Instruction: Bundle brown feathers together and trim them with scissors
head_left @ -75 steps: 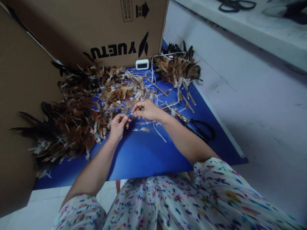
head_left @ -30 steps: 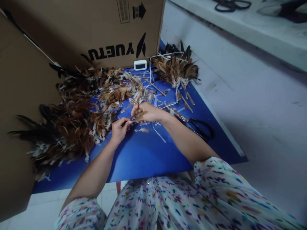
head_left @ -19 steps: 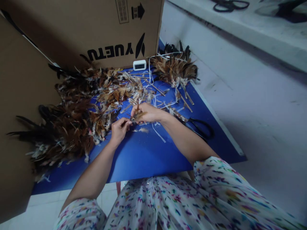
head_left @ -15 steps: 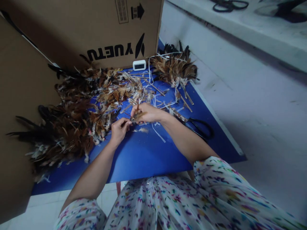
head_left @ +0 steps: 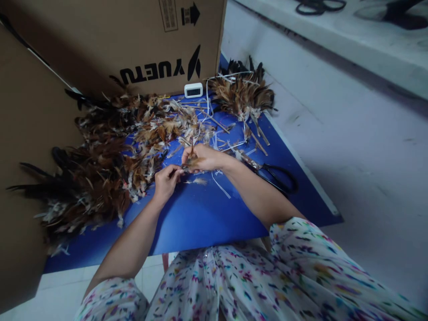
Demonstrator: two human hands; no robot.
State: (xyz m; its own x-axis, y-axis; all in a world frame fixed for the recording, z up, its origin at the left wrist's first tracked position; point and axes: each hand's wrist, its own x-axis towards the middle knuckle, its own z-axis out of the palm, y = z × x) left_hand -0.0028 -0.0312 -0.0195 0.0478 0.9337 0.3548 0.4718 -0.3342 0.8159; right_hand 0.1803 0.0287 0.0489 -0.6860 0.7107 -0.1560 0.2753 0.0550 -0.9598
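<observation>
Over the blue table (head_left: 207,223), my left hand (head_left: 166,182) is closed in a pinch at the near end of some small brown feathers (head_left: 193,163). My right hand (head_left: 202,157) curls round the same feathers from the other side, its fingertips close to the left ones. The exact grip between the fingers is too small to make out. A loose pale feather (head_left: 197,181) lies on the table just below the hands. Left of them spreads a large heap of brown and black feathers (head_left: 100,178). Black-handled scissors (head_left: 279,178) lie beside my right forearm, which partly covers them.
Large cardboard boxes (head_left: 147,35) wall off the back and left. A white digital timer (head_left: 193,90) stands before the back box. Thin sticks (head_left: 219,125) and white strips (head_left: 221,186) litter the table. A feather bundle (head_left: 244,93) lies by the right wall, below a ledge (head_left: 334,35).
Both hands stay nearly in place with the feathers between them. The whole view has shifted very slightly; nothing on the table has visibly moved.
</observation>
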